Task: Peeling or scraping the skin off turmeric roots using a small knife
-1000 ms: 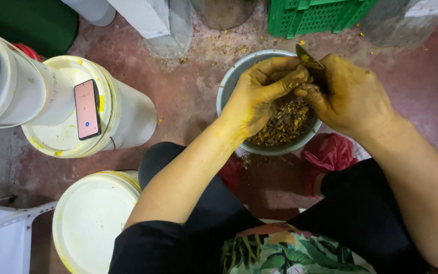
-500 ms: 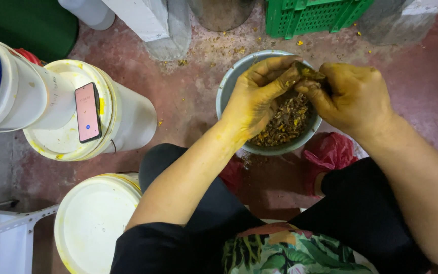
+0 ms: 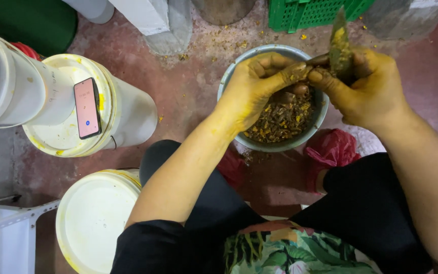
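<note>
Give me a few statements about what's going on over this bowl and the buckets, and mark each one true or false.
1. The right hand holds a knife with its blade pointing up. True.
2. Both hands are clean. False: the left hand and the right are stained yellow.
3. The bowl holds brownish-yellow scraps. True.
4. A phone lies on the red floor. False: it lies on a white bucket lid.
5. The crate at the top is blue. False: it is green.
</note>
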